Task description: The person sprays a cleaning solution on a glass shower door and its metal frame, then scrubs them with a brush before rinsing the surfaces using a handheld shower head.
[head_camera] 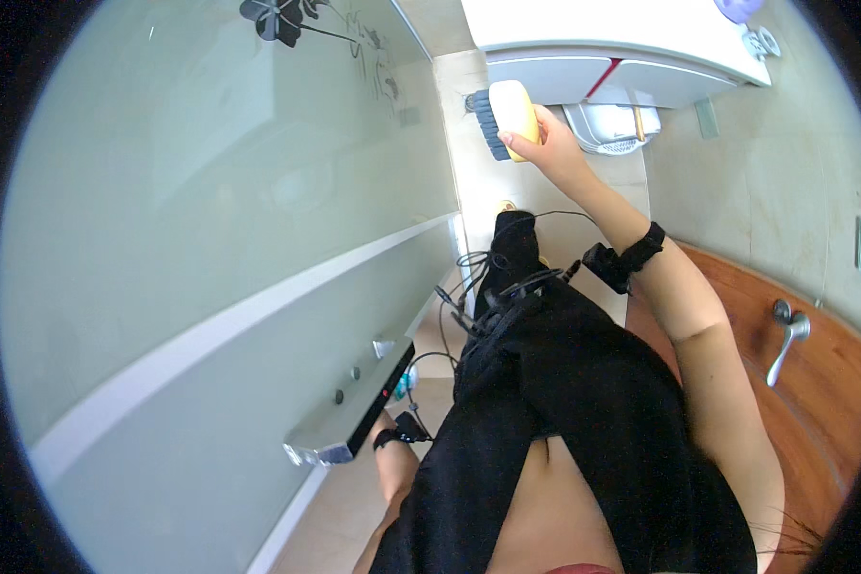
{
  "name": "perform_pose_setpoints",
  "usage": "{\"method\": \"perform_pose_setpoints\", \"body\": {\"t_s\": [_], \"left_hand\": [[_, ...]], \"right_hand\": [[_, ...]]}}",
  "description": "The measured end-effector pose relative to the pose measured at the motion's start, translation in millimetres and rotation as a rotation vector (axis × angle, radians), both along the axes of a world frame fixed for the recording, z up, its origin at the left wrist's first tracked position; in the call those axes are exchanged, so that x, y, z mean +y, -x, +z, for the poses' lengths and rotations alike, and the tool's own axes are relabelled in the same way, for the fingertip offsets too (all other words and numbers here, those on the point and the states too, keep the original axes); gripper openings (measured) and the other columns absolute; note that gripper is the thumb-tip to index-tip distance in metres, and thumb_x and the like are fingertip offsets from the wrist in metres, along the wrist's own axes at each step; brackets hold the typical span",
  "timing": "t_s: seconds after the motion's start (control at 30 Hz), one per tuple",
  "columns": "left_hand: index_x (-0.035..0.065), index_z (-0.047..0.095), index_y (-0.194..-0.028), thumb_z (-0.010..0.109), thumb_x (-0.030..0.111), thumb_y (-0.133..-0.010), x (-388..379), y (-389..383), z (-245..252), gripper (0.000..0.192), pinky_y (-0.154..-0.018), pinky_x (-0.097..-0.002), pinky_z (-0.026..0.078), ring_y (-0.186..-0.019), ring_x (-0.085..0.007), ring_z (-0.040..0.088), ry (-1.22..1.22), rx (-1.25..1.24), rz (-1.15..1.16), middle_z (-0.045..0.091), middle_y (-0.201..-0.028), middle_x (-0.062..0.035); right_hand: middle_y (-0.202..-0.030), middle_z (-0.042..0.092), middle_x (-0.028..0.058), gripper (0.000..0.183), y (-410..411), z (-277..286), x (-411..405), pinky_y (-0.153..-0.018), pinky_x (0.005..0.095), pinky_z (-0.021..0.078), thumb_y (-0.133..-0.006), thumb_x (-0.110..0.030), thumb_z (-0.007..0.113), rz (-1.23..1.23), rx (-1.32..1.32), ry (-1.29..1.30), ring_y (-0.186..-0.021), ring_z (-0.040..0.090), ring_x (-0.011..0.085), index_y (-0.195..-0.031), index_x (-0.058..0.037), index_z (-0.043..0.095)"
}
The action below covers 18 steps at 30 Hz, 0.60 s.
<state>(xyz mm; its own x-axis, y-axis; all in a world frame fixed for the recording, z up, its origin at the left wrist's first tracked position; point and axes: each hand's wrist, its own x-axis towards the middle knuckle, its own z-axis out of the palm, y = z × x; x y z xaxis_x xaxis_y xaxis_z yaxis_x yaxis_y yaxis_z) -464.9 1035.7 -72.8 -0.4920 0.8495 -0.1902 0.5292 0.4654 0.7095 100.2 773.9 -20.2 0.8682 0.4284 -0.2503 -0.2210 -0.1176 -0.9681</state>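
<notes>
My right hand [545,147] grips a scrubbing brush [514,111] by its pale yellow and white body, thumb on top. The grey bristles face left, towards a glass shower panel [208,201], with a visible gap between. Low on the left, my left hand [382,422] is mostly hidden behind a long black and chrome door handle [373,402]. Just beyond that handle shows part of a white and teal container [405,382]. Whether my left hand holds this container cannot be made out.
A white cabinet [545,77] stands ahead, a white plastic bin [603,129] beneath it. Loose black cables [473,301] hang before my dark clothing. To the right is a wooden door [782,402] with a metal lever handle [786,348]. A floor drain [470,102] lies near the glass.
</notes>
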Motion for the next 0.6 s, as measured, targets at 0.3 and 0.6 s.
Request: {"method": "perform_pose_setpoints", "body": {"t_s": [0.3, 0.6], "left_hand": [[-0.0006, 0.051, -0.114, 0.058, 0.023, -0.081, -20.1, 43.5, -19.5, 0.041, -0.083, -0.0384, 0.043, -0.098, -0.0277, 0.053, 0.090, -0.100, 0.238, 0.057, -0.112, -0.0142], [-0.0008, 0.051, -0.112, 0.058, 0.015, -0.079, -66.4, -27.7, 16.6, 0.037, -0.080, -0.0392, 0.044, -0.094, -0.0280, 0.055, -0.325, -0.054, 0.467, 0.058, -0.108, -0.0146]], "right_hand": [[-0.095, 0.058, 0.0063, 0.046, 21.4, 35.4, 59.0, -0.072, 0.0243, 0.0452, -0.079, -0.024, 0.066, 0.145, -0.051, 0.133, -0.083, 0.055, 0.0109, -0.113, 0.0017, 0.049], [-0.091, 0.060, 0.0124, 0.051, 27.9, 49.9, 70.2, -0.070, 0.0292, 0.0463, -0.073, -0.032, 0.069, 0.266, -0.101, 0.114, -0.079, 0.057, 0.0176, -0.106, 0.0032, 0.052]]}}
